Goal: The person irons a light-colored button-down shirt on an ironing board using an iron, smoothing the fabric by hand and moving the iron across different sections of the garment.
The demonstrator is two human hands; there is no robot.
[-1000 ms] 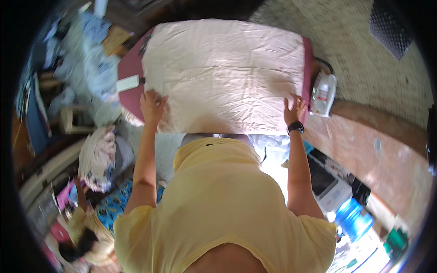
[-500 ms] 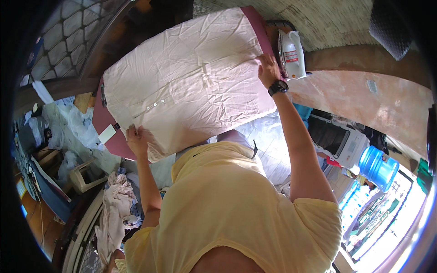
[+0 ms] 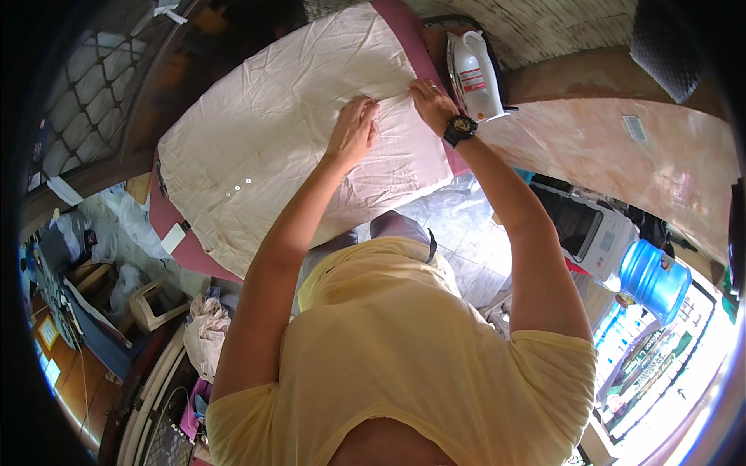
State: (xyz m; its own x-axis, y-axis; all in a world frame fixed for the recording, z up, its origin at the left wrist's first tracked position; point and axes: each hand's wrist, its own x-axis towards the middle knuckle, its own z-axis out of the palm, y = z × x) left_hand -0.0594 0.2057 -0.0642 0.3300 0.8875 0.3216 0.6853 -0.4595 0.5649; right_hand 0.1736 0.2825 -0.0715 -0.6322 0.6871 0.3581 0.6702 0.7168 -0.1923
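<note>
A cream buttoned garment (image 3: 256, 132), possibly a shirt, lies spread and creased over an ironing board with a maroon cover (image 3: 396, 23). Several small pale buttons show on its left part. My left hand (image 3: 353, 133) is over the middle of the cloth, its fingers curled onto it. Close by on the right, my right hand (image 3: 434, 107) pinches the cloth near the board's right end. Between the two hands runs a slight ridge in the fabric. A black watch is on my right wrist. The fingertips are partly hidden.
A white iron (image 3: 475, 78) rests at the board's right end, beside the wall. A white tag (image 3: 173, 238) hangs at the left edge. On the right stand a white appliance (image 3: 598, 245) and a blue water jug (image 3: 653, 281). Crumpled clothes (image 3: 207, 334) lie lower left.
My left hand has moved from the garment's lower left edge to its middle right, near my right hand. My right hand has shifted slightly left. The view has also shifted.
</note>
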